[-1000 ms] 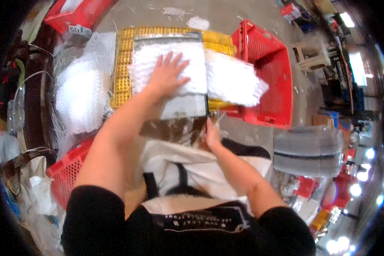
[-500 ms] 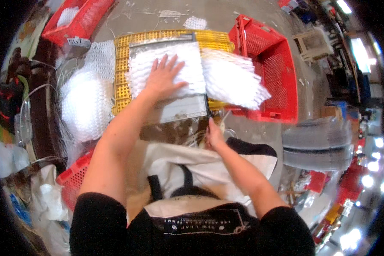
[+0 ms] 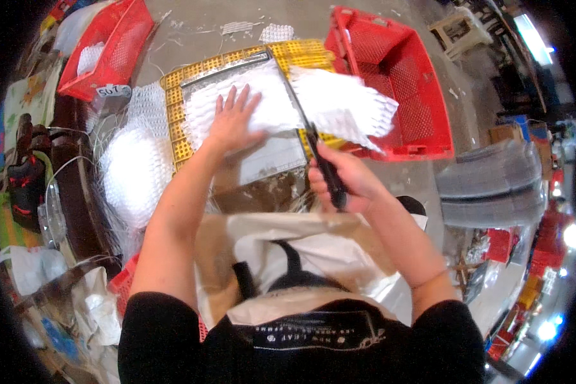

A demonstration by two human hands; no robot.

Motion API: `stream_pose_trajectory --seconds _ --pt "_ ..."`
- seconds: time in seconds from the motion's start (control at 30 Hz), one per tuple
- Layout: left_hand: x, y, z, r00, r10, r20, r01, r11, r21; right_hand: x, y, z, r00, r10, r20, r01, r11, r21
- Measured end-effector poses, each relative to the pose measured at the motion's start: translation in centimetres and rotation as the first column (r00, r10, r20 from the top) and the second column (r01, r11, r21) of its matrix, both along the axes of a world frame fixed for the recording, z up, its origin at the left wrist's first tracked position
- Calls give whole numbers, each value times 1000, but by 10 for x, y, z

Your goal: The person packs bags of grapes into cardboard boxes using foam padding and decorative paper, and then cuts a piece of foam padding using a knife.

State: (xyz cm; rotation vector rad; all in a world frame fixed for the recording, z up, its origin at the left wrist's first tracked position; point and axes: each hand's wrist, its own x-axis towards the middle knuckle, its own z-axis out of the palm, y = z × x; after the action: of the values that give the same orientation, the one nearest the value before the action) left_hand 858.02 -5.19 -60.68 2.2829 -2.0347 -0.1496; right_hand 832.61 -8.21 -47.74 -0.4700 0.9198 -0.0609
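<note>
A guillotine paper cutter [image 3: 272, 155] with a pale board lies on an upturned yellow plastic crate [image 3: 175, 114]. White foam netting [image 3: 272, 89] is spread flat across the board. My left hand [image 3: 233, 125] presses on this netting, palm down, fingers spread. My right hand [image 3: 357, 180] is wrapped round the black handle [image 3: 328, 168] of the cutter's blade arm, at the board's near right corner. The arm is tilted up from the board's right edge. Just right of the blade, more white foam netting [image 3: 342, 105] overhangs the yellow crate toward a red crate.
The red crate [image 3: 422, 96] stands on the right, another red crate [image 3: 105, 51] at the far left. A bulging heap of white foam netting [image 3: 133, 176] sits left of the cutter. Grey stacked sheets [image 3: 489, 185] are at the right. Foam scraps [image 3: 277, 33] lie on the floor beyond.
My right hand has risen and moved right with the cutter's handle, lifting the blade arm. My left hand stays flat on the netting. The whole view has turned slightly.
</note>
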Motion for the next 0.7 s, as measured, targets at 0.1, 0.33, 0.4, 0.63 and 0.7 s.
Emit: stream_pose_trajectory --seconds 0.1,0.33,0.4,0.63,0.7 --pt "0 -1 -3 1000 5 8 -5 1000 -8 15 12 -2 996 -77 -33 80 994 74" --pt "5 1 -1 1000 -19 2 19 999 34 -20 42 -171 833 -73 -548 -271 809 -521" --pt "0 -3 -6 1000 -4 -24 4 1000 2 -34 40 -241 841 -108 -530 -315 698 -643" --pt "7 0 -8 999 17 -46 -17 1000 -13 -31 22 -148 756 137 -640 -593 559 -579" --pt "10 1 -11 998 13 -58 -14 1000 -20 -39 0 -124 493 161 -855 -870 101 -483"
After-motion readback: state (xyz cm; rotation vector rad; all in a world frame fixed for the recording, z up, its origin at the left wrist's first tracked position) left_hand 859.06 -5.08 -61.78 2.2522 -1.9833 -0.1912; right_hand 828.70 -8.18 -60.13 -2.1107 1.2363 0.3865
